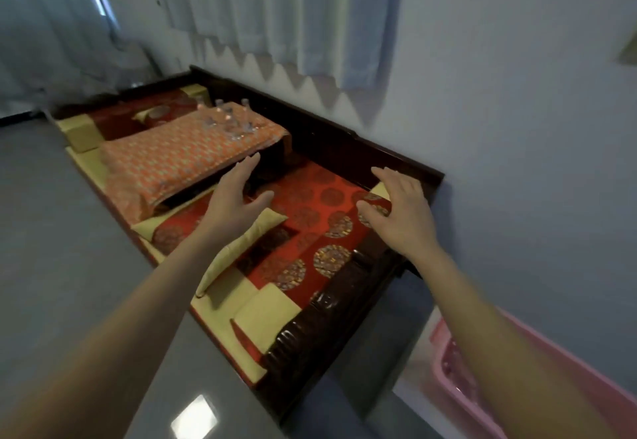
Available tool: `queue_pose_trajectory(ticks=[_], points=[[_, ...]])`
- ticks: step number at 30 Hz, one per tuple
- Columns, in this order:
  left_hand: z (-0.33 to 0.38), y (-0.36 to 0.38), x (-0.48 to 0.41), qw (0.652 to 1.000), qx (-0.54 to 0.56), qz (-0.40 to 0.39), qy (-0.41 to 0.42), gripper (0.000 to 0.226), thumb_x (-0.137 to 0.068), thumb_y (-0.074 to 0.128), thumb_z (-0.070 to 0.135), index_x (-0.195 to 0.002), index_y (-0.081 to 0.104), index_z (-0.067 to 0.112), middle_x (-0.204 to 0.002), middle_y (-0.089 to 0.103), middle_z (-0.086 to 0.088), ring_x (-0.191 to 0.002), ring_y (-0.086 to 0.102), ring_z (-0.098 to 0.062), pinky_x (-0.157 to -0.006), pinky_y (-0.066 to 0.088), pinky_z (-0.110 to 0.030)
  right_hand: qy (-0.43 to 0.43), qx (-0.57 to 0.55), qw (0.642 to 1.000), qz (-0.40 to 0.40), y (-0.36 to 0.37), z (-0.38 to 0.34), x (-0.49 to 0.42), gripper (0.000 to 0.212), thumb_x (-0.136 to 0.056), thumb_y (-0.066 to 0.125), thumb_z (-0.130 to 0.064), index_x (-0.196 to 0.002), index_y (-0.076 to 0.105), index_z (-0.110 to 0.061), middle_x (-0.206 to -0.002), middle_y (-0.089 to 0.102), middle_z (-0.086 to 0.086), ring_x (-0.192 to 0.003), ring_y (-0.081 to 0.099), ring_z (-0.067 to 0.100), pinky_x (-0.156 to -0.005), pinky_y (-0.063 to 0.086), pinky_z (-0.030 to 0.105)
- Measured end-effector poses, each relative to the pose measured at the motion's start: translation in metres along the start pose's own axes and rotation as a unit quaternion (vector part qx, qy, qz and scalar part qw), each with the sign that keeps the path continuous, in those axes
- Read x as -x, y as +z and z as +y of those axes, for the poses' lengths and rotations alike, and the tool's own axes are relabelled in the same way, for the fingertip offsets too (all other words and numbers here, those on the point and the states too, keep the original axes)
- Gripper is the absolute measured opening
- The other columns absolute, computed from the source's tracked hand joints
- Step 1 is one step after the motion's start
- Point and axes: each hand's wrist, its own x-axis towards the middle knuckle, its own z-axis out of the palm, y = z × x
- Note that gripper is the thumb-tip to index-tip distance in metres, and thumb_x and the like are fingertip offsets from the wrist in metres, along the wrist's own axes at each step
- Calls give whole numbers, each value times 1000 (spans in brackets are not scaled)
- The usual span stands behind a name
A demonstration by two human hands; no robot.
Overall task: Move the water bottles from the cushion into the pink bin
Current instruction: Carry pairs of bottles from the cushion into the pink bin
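Several clear water bottles stand in a cluster at the far end of an orange patterned cushion on a dark wooden bench. My left hand reaches forward over the bench, fingers spread, empty, well short of the bottles. My right hand hovers over the red seat near the bench's back rail, also spread and empty. The pink bin sits on the floor at the lower right, partly hidden behind my right forearm.
The bench runs along a pale wall under white curtains. Red seat pads with round gold patterns and yellow-edged pillows cover it. Grey floor lies to the left.
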Motion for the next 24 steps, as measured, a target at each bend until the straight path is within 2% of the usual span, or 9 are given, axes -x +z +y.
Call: queue_pose_trajectory(ticks=[2, 7, 13, 18, 24], points=[[-46, -51, 19, 999, -18, 21, -31, 68, -91, 60, 34, -149, 26, 25, -155, 30, 2, -143, 26, -18, -111, 27, -36, -28, -14, 999, -23, 39, -52, -4, 64, -86, 55, -53, -143, 40, -27, -149, 41, 2, -139, 29, 19, -113, 26, 39], [-135, -140, 63, 994, -31, 51, -96, 75, -83, 70, 28, -147, 33, 19, -151, 38, -5, -138, 35, -23, -109, 30, -37, -81, -32, 993, -77, 123, -148, -12, 63, -88, 51, -57, -143, 37, -31, -151, 37, -1, -141, 26, 18, -114, 30, 43], [-233, -223, 93, 980, -99, 55, -166, 83, -78, 75, 31, -147, 30, 19, -151, 36, -13, -139, 33, -30, -114, 27, -45, -115, -54, 981, -149, 213, -245, -33, 64, -86, 53, -55, -143, 39, -28, -151, 37, 0, -141, 24, 20, -114, 28, 46], [-297, -263, 77, 970, -114, 71, -201, 83, -80, 74, 28, -148, 29, 19, -152, 35, -13, -140, 31, -29, -115, 25, -40, -136, -59, 974, -169, 281, -289, -75, 64, -86, 58, -51, -142, 40, -28, -150, 38, 1, -140, 26, 21, -112, 31, 44], [-374, -315, 10, 964, -131, 97, -210, 80, -81, 73, 27, -147, 31, 15, -152, 37, -9, -139, 33, -25, -113, 23, -35, -151, -52, 970, -181, 375, -348, -161, 67, -86, 55, -55, -145, 33, -30, -152, 35, -1, -142, 23, 23, -111, 32, 50]])
